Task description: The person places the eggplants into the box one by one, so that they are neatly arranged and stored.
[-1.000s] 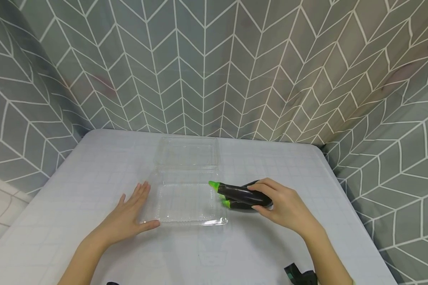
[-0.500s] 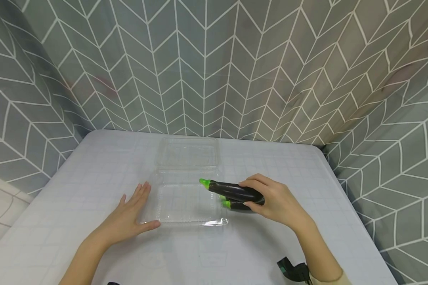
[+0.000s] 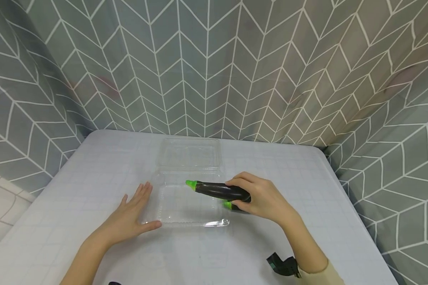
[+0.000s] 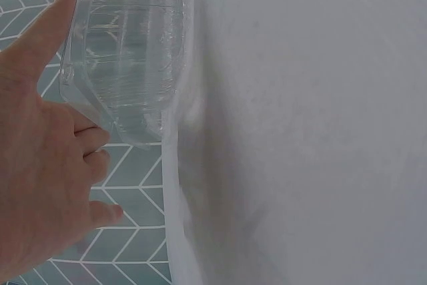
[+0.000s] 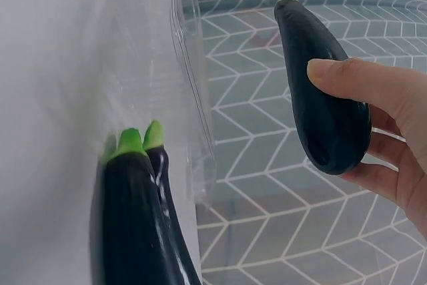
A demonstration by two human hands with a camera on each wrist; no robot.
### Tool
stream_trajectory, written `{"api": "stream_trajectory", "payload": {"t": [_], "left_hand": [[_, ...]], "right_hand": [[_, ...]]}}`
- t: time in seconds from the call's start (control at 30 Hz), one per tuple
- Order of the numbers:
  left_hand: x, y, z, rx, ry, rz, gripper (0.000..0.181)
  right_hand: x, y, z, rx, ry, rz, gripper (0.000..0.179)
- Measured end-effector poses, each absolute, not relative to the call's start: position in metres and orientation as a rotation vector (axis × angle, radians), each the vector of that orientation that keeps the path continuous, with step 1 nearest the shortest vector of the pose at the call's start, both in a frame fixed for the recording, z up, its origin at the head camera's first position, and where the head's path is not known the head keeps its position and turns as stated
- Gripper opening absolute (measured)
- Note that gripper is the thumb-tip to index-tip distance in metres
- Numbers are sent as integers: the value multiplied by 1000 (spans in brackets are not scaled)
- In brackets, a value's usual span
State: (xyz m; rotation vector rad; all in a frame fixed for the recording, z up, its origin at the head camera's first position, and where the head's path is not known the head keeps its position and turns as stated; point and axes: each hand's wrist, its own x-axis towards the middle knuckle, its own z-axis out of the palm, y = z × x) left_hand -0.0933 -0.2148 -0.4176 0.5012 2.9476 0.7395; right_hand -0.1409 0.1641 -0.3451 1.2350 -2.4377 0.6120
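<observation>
My right hand (image 3: 263, 198) grips a dark eggplant (image 3: 219, 190) by its thick end, its green stem pointing left over the base of a clear plastic clamshell box (image 3: 185, 209). In the right wrist view the held eggplant (image 5: 320, 91) hangs above the table, thumb on one side and fingers on the other. Two more eggplants (image 5: 130, 211) lie together on the table beside the box; in the head view the right hand mostly hides them. My left hand (image 3: 126, 217), fingers spread, rests at the box's left edge. The left wrist view shows its fingers (image 4: 47, 38) touching the rim.
The box's lid (image 3: 189, 152) lies folded back toward the far table edge. A white cloth covers the table (image 3: 281, 166). Patterned grey curtains (image 3: 207, 71) hang behind and at both sides. A black wrist device (image 3: 283, 265) sits on the right forearm.
The right hand has carried the eggplant leftward, from above the other eggplants to over the box base. The left hand has stayed in place.
</observation>
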Motion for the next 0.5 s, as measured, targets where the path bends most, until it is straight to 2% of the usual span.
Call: {"api": "stream_trajectory", "payload": {"t": [0.5], "left_hand": [[-94,-214,-418,484,2954,711,113]], "right_hand": [[-150,141,-349,1317,-2409,608,43]]}}
